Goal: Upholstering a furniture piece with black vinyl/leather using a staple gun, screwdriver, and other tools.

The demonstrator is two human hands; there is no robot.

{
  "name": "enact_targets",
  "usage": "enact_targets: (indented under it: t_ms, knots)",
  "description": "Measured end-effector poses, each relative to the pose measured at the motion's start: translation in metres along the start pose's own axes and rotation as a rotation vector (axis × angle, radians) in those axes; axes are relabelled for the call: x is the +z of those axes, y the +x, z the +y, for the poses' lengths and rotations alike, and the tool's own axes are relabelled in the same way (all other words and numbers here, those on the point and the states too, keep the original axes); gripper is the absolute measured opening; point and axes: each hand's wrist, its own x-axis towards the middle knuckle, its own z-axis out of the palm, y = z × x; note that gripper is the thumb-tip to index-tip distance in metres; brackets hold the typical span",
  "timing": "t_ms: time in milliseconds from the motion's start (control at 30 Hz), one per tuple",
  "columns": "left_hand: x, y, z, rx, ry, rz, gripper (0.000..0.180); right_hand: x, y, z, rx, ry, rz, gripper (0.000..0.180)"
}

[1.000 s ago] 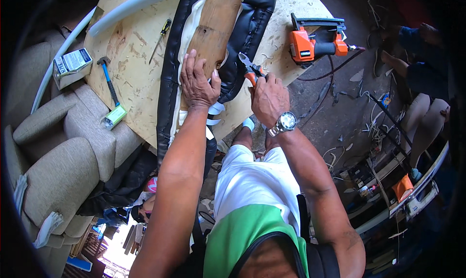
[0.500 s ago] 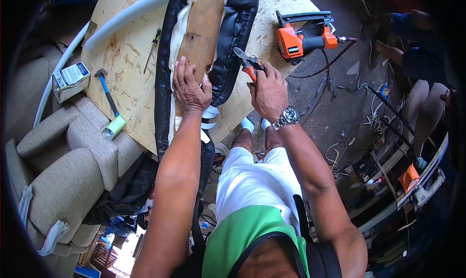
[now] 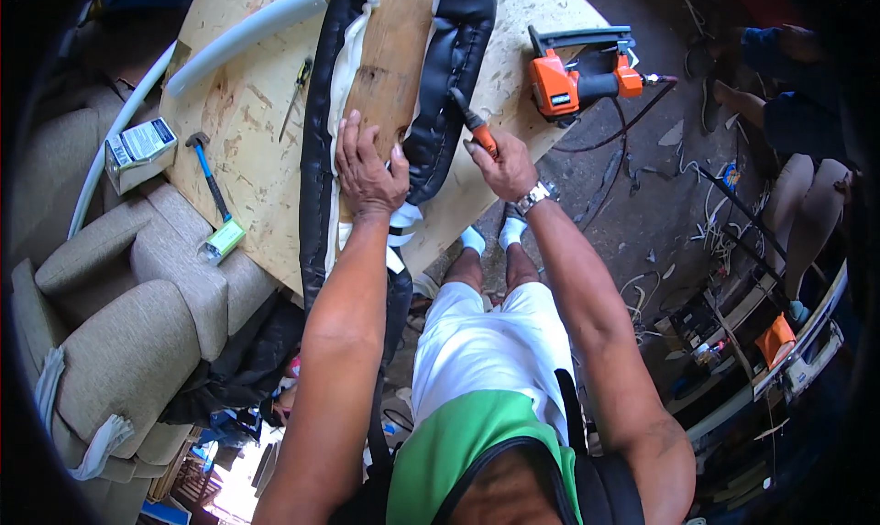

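A long padded piece lies on the table, its bare wooden board (image 3: pixel 390 57) framed by a stitched black vinyl cover (image 3: pixel 463 30) with white lining along the left side. My left hand (image 3: pixel 371 172) rests on the board near its lower end, fingers stretched out and thumb apart, holding nothing. In my right hand (image 3: pixel 509 169) is a pair of orange-handled pliers (image 3: pixel 479 132), gripped by the handles and seen edge-on. Their dark tip is over the vinyl on the right side; whether it touches I cannot tell. White strips (image 3: pixel 403 217) hang below my left hand.
On the plywood table (image 3: pixel 257 140) are an orange staple gun (image 3: pixel 555 85) with a hose, a screwdriver (image 3: pixel 295 99), a blue-handled hammer (image 3: pixel 209 175) and a pale tube (image 3: pixel 247 37). A grey sofa (image 3: pixel 128 342) and a box (image 3: pixel 142 151) stand left; scraps litter the floor.
My right wrist has rolled over, so the pliers have turned from broadside to edge-on. My left hand stays on the board. The whole view has shifted slightly.
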Motion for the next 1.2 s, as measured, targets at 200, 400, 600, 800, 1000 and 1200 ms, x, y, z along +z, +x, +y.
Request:
enact_targets:
  t_ms: [200, 400, 600, 800, 1000, 1200]
  knots:
    - [-0.003, -0.006, 0.006, 0.009, -0.007, 0.028, 0.046, -0.018, -0.034, -0.039, -0.147, -0.389, 0.178, 0.034]
    - [-0.001, -0.004, 0.014, 0.019, -0.021, 0.011, 0.046, -0.037, -0.015, -0.067, 0.035, -0.554, 0.140, 0.038]
    - [-0.001, -0.001, 0.011, 0.011, 0.001, 0.013, 0.046, -0.027, -0.004, -0.077, 0.117, -0.669, 0.079, 0.027]
    - [-0.004, 0.002, 0.018, 0.029, 0.025, 0.031, 0.047, -0.031, 0.012, -0.007, 0.146, 0.215, -0.127, 0.038]
    - [-0.011, 0.002, 0.025, 0.004, -0.010, 0.003, 0.046, -0.034, -0.013, -0.029, -0.079, -0.247, 0.104, 0.034]
    - [-0.012, 0.006, 0.029, 0.006, -0.031, -0.008, 0.045, -0.064, 0.000, -0.086, 0.043, -0.592, 0.160, 0.028]
